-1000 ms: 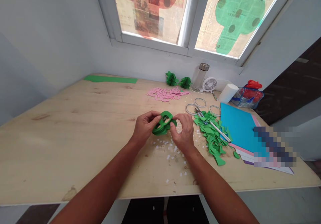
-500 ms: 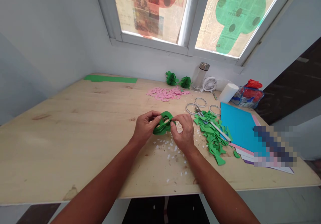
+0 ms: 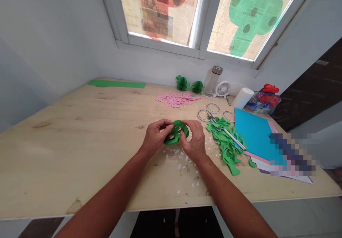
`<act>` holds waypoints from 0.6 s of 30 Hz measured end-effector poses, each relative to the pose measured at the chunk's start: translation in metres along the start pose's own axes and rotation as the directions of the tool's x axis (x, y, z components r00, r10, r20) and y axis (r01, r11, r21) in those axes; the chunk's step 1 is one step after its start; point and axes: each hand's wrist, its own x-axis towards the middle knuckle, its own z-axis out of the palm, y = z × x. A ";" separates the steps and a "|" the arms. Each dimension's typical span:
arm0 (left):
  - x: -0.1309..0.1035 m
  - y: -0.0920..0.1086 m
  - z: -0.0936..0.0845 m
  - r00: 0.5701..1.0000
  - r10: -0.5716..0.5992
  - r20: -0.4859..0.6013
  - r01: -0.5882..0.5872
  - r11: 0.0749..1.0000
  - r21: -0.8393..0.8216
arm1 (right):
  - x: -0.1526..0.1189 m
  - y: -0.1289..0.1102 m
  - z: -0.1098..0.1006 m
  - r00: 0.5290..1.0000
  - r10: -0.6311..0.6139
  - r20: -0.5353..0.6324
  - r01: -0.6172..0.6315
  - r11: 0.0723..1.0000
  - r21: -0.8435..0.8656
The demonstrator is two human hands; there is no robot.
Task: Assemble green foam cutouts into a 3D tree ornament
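Note:
A layered green paper cutout (image 3: 173,138) with openings through it is held between my hands, over the middle of the table. My left hand (image 3: 155,135) pinches its left side between thumb and fingers. My right hand (image 3: 195,138) grips the right side, thumb at the near edge and fingers behind. Small white paper bits (image 3: 184,161) lie scattered below. To the right, a heap of green paper scraps (image 3: 227,147) has scissors (image 3: 212,117) and a white pen (image 3: 235,139) on it.
Pink paper cutouts (image 3: 175,99) lie ahead, before two green paper balls (image 3: 182,83). A glass bottle (image 3: 213,81), small white fan (image 3: 222,88), white roll (image 3: 243,98) and metal rings (image 3: 213,108) stand or lie right of them. Blue paper (image 3: 253,133) tops a stack at right; a green strip (image 3: 117,84) lies back left.
The green cutout has turned in my hands and its layers are spread differently, showing more openings. My right fingers have moved from a fingertip pinch to a grip around its right side.

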 end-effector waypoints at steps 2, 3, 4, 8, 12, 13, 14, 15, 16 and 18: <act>0.000 0.001 0.000 1.000 -0.008 0.004 0.008 1.000 0.005 | 0.000 0.001 0.001 1.000 0.001 -0.006 -0.001 1.000 -0.006; -0.001 0.002 0.001 1.000 -0.013 0.007 0.013 1.000 0.005 | 0.000 0.001 0.001 1.000 0.001 -0.008 -0.001 1.000 -0.008; -0.001 0.002 0.001 1.000 -0.019 0.011 0.019 1.000 0.003 | 0.000 0.002 0.002 1.000 0.000 -0.010 0.000 1.000 -0.010; -0.002 0.004 0.001 0.999 -0.033 0.024 0.033 0.999 0.010 | -0.001 0.003 0.002 1.000 0.003 -0.012 -0.003 1.000 -0.025; -0.002 0.006 0.000 0.999 -0.019 0.041 0.018 0.999 0.028 | -0.001 0.003 0.002 1.000 0.004 -0.011 -0.005 0.999 -0.046; -0.002 0.006 0.000 0.999 -0.013 0.045 0.012 0.999 0.033 | -0.002 0.003 0.002 1.000 0.004 -0.015 -0.005 0.999 -0.050; -0.002 0.006 0.000 0.999 -0.007 0.050 0.006 0.999 0.037 | -0.002 0.003 0.002 1.000 0.004 -0.020 -0.005 0.999 -0.053; -0.002 0.006 0.000 0.999 -0.001 0.054 -0.001 0.999 0.043 | -0.002 0.004 0.002 1.000 0.003 -0.026 -0.004 0.998 -0.055; -0.002 0.006 0.000 0.998 0.007 0.058 -0.010 0.999 0.050 | -0.002 0.004 0.002 0.999 -0.001 -0.032 -0.001 0.998 -0.058; -0.002 0.005 -0.001 0.997 0.033 0.064 -0.038 0.997 0.072 | -0.002 0.005 0.003 0.999 -0.010 -0.038 0.007 0.998 -0.070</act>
